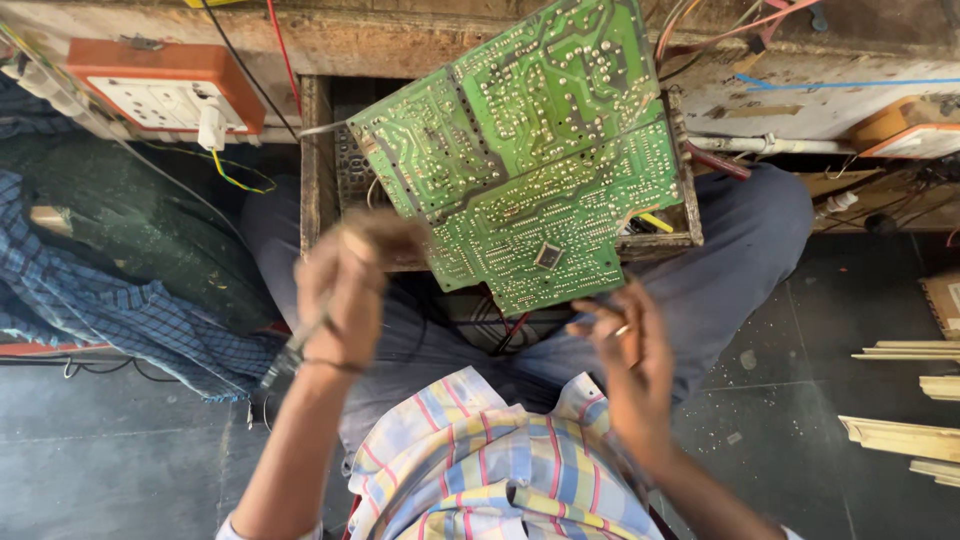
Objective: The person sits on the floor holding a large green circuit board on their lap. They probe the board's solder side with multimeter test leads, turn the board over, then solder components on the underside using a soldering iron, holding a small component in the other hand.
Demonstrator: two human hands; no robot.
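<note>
The large green printed circuit board (525, 150), solder side up, leans tilted over an open wooden drawer (318, 160) above the person's lap; the left hand (345, 290), blurred, has its fingers curled shut around a thin dark-handled tool (290, 355) just beside the board's lower left edge; the right hand (625, 345) is near the board's bottom corner, fingers partly bent, their grip impossible to tell.

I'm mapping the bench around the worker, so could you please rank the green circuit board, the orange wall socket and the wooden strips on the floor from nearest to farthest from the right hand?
From the right hand:
1. Green circuit board, just above it.
2. Wooden strips, on the floor at the right edge.
3. Orange wall socket, far upper left.
</note>
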